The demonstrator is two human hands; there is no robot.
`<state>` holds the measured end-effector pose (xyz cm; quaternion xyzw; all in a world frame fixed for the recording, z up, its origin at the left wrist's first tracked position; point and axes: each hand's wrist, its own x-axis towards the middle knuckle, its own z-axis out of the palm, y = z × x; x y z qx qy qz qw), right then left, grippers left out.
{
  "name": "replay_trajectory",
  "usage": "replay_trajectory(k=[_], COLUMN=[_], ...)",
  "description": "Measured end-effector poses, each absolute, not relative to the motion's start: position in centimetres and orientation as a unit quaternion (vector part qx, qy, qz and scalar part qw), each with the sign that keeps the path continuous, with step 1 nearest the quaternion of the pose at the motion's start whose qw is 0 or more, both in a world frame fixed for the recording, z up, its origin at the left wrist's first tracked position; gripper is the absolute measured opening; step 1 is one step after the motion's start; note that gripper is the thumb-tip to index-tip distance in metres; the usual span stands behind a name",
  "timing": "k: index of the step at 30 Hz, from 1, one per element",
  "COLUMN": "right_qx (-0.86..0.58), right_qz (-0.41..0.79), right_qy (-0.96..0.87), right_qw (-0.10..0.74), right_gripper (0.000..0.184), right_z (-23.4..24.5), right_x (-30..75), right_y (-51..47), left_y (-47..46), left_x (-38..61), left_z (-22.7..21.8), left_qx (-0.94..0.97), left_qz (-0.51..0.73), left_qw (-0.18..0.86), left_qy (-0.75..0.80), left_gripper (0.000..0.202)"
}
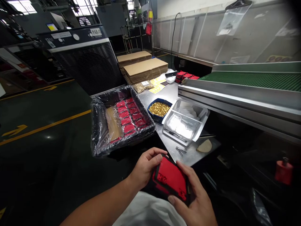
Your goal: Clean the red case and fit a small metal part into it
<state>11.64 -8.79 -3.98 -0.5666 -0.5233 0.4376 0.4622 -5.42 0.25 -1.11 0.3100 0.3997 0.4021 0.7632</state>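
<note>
Both of my hands hold a flat red and black part low in the middle of the view, over my lap. My left hand grips its left edge with fingers curled over the top. My right hand cradles its right and lower side, thumb along the edge. Just beyond them lies the near corner of a metal table with tweezers and a tan pad.
A plastic-lined bin holds rows of red parts. A blue bowl of small gold pieces and a clear tray stand on the table. A green conveyor runs at right; flat cardboard stacks lie behind.
</note>
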Motion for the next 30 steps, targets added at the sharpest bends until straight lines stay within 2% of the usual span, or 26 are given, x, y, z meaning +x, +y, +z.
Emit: replay_trajectory(k=[4, 6, 9, 11, 13, 16, 20, 23, 26, 30], right_qx=[-0.451, -0.393, -0.328, -0.338, -0.410, -0.545, -0.733, -0.768, -0.747, -0.752], right_qz=[0.692, 0.769, 0.827, 0.816, 0.757, 0.611, 0.303, 0.128, 0.092, 0.068], right_qy=[-0.275, -0.144, -0.082, -0.107, -0.173, -0.339, -0.502, -0.592, -0.642, -0.625], right_qw=[0.493, 0.483, 0.448, 0.456, 0.479, 0.463, 0.344, 0.207, 0.148, 0.197], right_gripper=[0.061, 0.061, 0.075, 0.077, 0.066, 0.054, 0.051, 0.050, 0.040, 0.037], right_z=[-4.7, -4.6, -3.8, -3.3, -3.2, -4.5, -8.3, -10.9, -12.1, -12.5], right_x=[10.4, 9.3, 7.5, 7.0, 7.4, 9.9, 14.1, 15.9, 16.4, 16.7], right_y=[-9.2, -9.2, -9.0, -8.7, -8.2, -6.5, -2.6, -0.2, 0.4, -0.4], left_y=[0.3, 0.0, -0.9, -1.3, -1.3, -0.7, 0.0, -0.1, -0.3, -0.3], left_x=[-5.4, -5.3, -5.1, -5.0, -4.9, -5.2, -5.7, -5.9, -5.9, -6.1], left_z=[-1.8, -1.8, -1.6, -1.6, -1.6, -1.7, -1.5, -1.1, -0.9, -1.0], left_qx=[0.326, 0.302, 0.219, 0.173, 0.143, 0.107, 0.096, 0.096, 0.084, 0.087], left_qz=[0.429, 0.411, 0.357, 0.337, 0.347, 0.394, 0.413, 0.421, 0.425, 0.432], left_qw=[0.717, 0.757, 0.861, 0.900, 0.904, 0.878, 0.860, 0.850, 0.844, 0.842], left_qy=[0.443, 0.408, 0.289, 0.216, 0.204, 0.251, 0.285, 0.302, 0.318, 0.311], left_gripper=[0.030, 0.034, 0.064, 0.080, 0.084, 0.076, 0.073, 0.072, 0.073, 0.074])
